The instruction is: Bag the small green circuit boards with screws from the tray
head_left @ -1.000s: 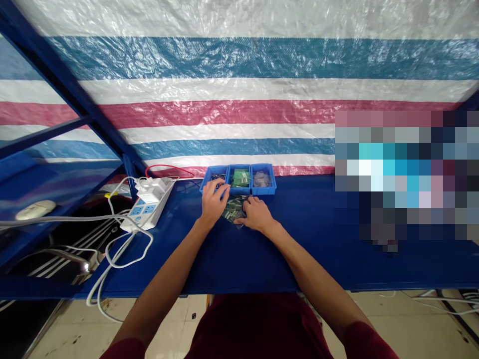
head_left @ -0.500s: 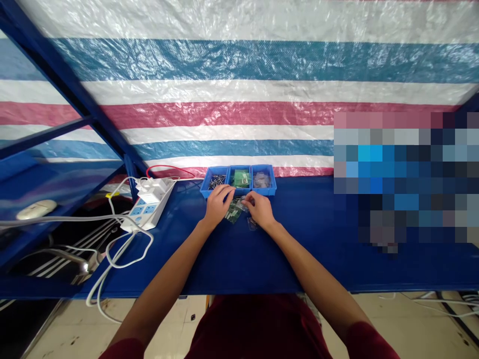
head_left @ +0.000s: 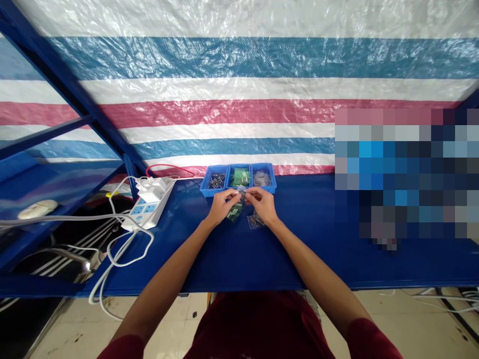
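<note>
Between my hands is a small clear plastic bag [head_left: 241, 190], just in front of the blue bins. My left hand [head_left: 221, 205] pinches its left side and my right hand [head_left: 262, 203] pinches its right side. What the bag holds is too small to make out. Below it on the table lie several small green pieces [head_left: 234, 213], partly covered by my left fingers. Another clear bag [head_left: 255, 221] with small parts inside rests on the table under my right hand.
Three joined blue bins hold metal screw-like parts [head_left: 216, 180], green pieces [head_left: 240, 176] and clear bags [head_left: 262, 178]. A white power strip [head_left: 149, 209] with plugs and looping cables is at the left of the blue table [head_left: 239, 264]. A blurred-out area covers the right.
My left hand has moved from beside the left bin to the small clear bag and now grips it together with my right hand. The bag is spread between both hands.
</note>
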`<state>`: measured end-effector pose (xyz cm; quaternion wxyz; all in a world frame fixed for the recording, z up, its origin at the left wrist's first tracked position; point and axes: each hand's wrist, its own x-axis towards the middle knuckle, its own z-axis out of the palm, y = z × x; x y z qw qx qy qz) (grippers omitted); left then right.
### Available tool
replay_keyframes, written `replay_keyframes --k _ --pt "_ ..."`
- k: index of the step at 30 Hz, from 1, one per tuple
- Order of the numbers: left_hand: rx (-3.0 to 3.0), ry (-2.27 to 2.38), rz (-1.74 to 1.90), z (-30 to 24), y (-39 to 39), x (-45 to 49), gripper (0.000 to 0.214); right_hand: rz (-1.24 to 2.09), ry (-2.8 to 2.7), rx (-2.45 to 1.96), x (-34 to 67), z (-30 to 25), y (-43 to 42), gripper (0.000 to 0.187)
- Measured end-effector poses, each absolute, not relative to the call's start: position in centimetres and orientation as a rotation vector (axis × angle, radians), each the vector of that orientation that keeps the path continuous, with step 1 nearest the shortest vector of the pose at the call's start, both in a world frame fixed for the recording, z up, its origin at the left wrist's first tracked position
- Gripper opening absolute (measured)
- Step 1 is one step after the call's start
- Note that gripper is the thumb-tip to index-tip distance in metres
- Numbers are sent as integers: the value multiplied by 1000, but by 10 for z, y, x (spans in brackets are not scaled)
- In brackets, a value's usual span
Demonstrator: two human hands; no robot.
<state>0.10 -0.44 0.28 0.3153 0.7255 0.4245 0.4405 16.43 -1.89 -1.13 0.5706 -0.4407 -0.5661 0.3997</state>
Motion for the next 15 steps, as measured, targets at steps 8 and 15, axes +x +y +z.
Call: replay_keyframes --k 8,15 --pt "1783 1022 1083 5 -5 3 33 836 -1487 -1124 165 -7 -21 18" --pt "1730 1013 1101 4 -4 2 30 832 -1509 -1094 165 -6 -23 21"
